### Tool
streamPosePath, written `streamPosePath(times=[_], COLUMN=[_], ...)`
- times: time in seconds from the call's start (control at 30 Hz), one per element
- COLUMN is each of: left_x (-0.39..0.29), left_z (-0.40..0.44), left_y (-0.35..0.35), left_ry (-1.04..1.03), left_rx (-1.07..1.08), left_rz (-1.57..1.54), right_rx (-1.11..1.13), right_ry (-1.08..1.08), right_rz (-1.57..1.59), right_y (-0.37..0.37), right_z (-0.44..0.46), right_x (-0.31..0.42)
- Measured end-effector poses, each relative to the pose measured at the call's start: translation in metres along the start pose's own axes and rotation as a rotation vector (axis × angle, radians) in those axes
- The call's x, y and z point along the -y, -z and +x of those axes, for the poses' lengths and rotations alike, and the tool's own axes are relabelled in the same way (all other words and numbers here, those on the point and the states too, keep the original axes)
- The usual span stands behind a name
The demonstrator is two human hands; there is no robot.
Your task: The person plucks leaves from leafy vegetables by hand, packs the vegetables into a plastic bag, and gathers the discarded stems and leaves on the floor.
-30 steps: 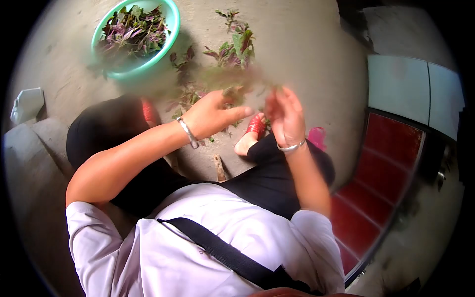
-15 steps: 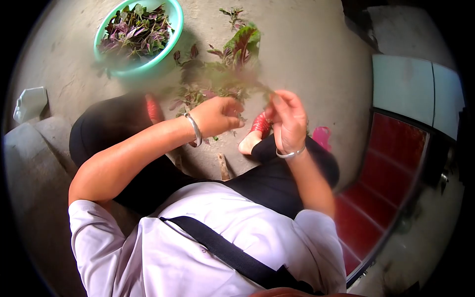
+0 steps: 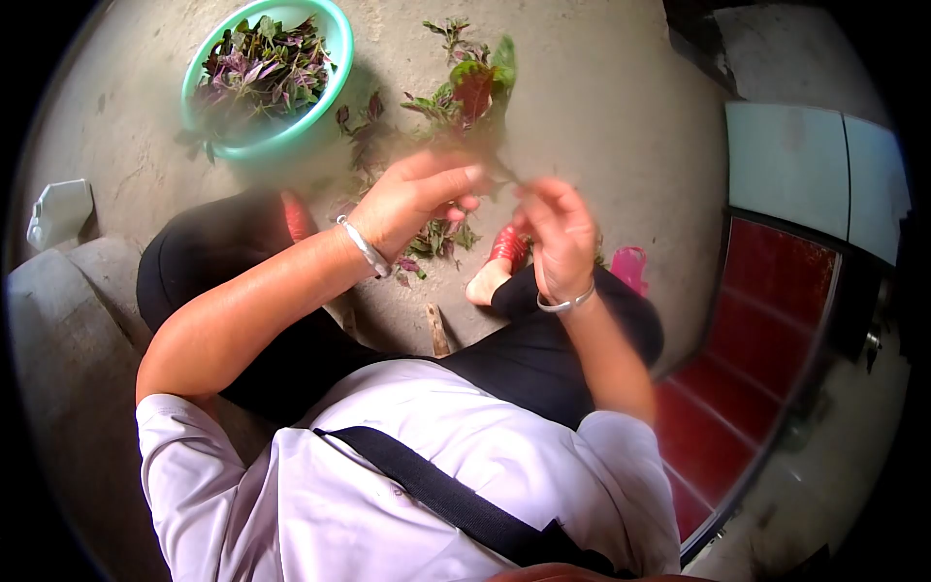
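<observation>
Red-green amaranth-like sprig (image 3: 472, 89): probably light, limp, easily torn or bruised; best held by the firmer stalk (image 3: 507, 173). Right hand (image 3: 560, 231) pinches the stalk's near end; leafy part lies beyond both hands. Left hand (image 3: 415, 199) just beside it, fingers partly curled; blurred, can't tell if gripping.

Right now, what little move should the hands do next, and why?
Maybe the left hand could gently pinch the stem below the big leaves. The right hand pinches the stem's near end, and the left hand is close beside it, though blur hides whether they touch.
</observation>
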State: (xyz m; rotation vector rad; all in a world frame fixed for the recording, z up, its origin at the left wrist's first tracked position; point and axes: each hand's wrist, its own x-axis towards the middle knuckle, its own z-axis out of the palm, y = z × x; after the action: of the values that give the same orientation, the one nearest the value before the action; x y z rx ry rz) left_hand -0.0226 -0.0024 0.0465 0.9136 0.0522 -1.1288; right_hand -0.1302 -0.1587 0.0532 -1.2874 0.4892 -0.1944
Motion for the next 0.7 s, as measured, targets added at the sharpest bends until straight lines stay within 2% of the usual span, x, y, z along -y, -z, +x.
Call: streamPosePath(times=[0.1, 0.3, 0.33, 0.53, 0.63, 0.7], left_x=[0.005, 0.004, 0.003, 0.006, 0.008, 0.01], left_z=[0.004, -0.001, -0.004, -0.006, -0.005, -0.005], left_y=[0.005, 0.002, -0.001, -0.001, 0.0, 0.0], left_ry=[-0.091, -0.359, -0.322, -0.532, -0.593, -0.602], left_rx=[-0.021, -0.022, -0.051, -0.047, -0.056, -0.059], left_rz=[0.093, 0.587, 0.632, 0.926, 0.966, 0.954], right_rx=[0.102, 0.208, 0.218, 0.215, 0.235, 0.289], right_ry=[-0.016, -0.085, -0.085, 0.115, 0.099, 0.105], right_rz=[-0.088, -0.157, -0.159, -0.16, -0.264, -0.705], right_y=[-0.002, -0.003, -0.003, -0.006, -0.003, 0.003], right_z=[0.0, 0.0, 0.001, 0.004, 0.006, 0.003], right_x=[0.0, 0.006, 0.008, -0.007, -0.01, -0.006])
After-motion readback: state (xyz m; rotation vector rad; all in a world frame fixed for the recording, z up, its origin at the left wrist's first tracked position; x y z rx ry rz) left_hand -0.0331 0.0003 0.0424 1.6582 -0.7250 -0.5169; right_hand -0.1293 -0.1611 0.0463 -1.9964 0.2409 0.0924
